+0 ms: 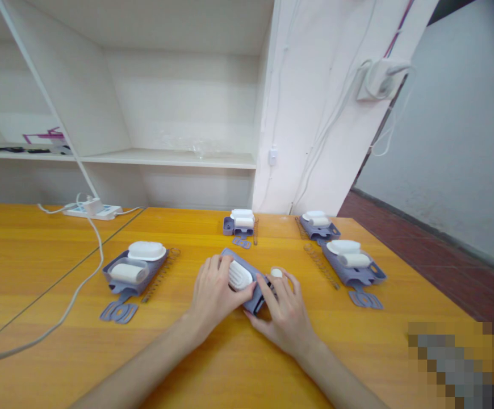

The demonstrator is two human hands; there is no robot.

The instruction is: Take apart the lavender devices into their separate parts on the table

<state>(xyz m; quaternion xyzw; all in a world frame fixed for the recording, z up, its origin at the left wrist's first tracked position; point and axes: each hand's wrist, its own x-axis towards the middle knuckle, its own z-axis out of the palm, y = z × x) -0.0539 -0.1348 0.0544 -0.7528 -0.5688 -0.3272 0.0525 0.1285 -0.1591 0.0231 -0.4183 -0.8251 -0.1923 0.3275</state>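
Note:
In the middle of the table, a grey-purple plastic holder [253,302] is tilted between both hands. A white ribbed oval dish [239,276] sits in its upper face. My left hand [215,289] is closed around the holder's left side, the thumb lying across the dish's lower edge. My right hand [285,307] grips the right end, its fingers over a dark slot and its thumb underneath. Just behind the right fingers is a small white round piece with a clear rim [276,272]; part of it is hidden, and whether the fingers touch it I cannot tell.
Similar grey-purple holders with white parts stand at left [138,272], right [353,264] and behind. Beside them lie brown coiled strips [162,275] and flat grey cut-out pieces [119,312]. A power strip [93,210] and a white cable [76,295] occupy the left side.

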